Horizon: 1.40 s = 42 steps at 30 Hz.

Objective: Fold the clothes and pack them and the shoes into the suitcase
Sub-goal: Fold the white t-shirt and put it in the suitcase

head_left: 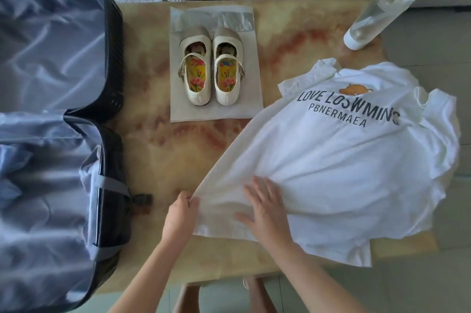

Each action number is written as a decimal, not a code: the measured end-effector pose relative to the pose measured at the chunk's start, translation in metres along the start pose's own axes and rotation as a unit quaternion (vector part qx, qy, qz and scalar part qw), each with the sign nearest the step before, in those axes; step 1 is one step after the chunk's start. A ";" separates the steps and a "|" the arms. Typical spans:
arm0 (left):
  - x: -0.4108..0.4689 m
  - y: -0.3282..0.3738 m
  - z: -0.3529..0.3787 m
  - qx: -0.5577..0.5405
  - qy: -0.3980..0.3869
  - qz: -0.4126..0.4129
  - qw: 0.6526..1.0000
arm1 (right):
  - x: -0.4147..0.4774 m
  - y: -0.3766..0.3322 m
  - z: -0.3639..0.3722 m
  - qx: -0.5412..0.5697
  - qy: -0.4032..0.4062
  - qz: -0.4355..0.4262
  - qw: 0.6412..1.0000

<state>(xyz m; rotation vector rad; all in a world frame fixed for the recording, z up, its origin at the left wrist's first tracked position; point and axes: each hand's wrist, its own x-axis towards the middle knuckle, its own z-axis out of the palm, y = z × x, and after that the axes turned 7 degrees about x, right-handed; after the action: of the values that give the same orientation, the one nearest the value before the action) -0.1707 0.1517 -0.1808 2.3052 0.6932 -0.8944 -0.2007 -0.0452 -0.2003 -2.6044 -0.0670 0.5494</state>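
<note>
Shirt [331,159], soft white, creased, on marbled table [158,159]; hem corner pinched by left hand [181,213], right hand [265,210] flat on it, fingers spread. Cream strapped shoes [211,68] on flat pouch [178,108]; shiny-lined suitcase [51,57] open at left.

The marbled beige-and-red tabletop [193,149] carries an open black suitcase [51,83] left of the left grip [181,213], a white printed T-shirt [331,159] under the right grip [265,208], a flat white pouch [216,114] beyond both, and a clear bottle [369,14] farther right.
</note>
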 end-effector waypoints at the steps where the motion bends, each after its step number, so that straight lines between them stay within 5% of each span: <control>1: -0.002 -0.010 -0.005 0.002 0.005 -0.007 1.000 | -0.001 -0.010 0.011 -0.002 -0.014 -0.008 1.000; 9: -0.012 -0.059 -0.039 0.078 0.080 -0.028 0.993 | -0.001 -0.072 0.052 0.052 -0.156 -0.082 0.983; 12: -0.007 -0.066 -0.045 0.146 0.049 -0.035 0.987 | -0.003 -0.079 0.052 0.069 -0.176 -0.089 0.978; 17: 0.005 -0.045 -0.042 0.149 0.053 0.026 0.987 | 0.006 -0.062 0.013 0.134 -0.006 -0.101 0.986; 22: 0.032 0.016 -0.025 0.118 0.082 0.122 0.982 | 0.037 -0.010 -0.043 0.046 0.191 -0.042 0.980; 27: 0.063 0.077 0.000 0.093 0.045 0.209 0.972 | 0.049 0.033 -0.078 -0.075 0.219 -0.008 0.973; 38: 0.096 0.098 0.009 0.069 0.075 0.136 0.985 | 0.046 0.041 -0.066 -0.090 0.169 -0.033 0.981; 42: 0.095 0.110 0.008 -0.026 0.007 0.117 0.993 | 0.045 0.037 -0.059 -0.083 0.168 -0.032 0.982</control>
<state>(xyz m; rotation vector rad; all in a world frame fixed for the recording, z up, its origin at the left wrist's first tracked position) -0.0432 0.0931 -0.2198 2.2907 0.4336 -0.7426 -0.1380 -0.0977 -0.1864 -2.8083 -0.0888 0.0790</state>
